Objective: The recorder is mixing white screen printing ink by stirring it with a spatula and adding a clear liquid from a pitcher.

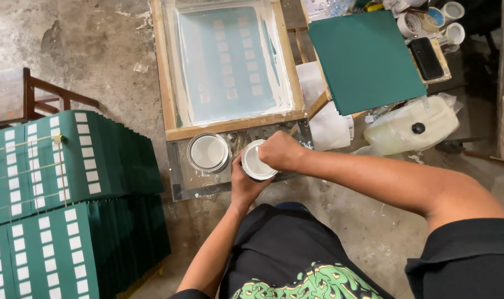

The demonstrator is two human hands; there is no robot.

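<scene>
Between both hands' fingers point(246, 185), white paint can point(256, 164).

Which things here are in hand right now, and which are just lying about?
In hand: white paint tin, cupped by left hand, right hand on its rim; open tin beside it; screen frame.

Lying about: green board, phone, tape rolls, plastic jug, stacked printed sheets.
</scene>
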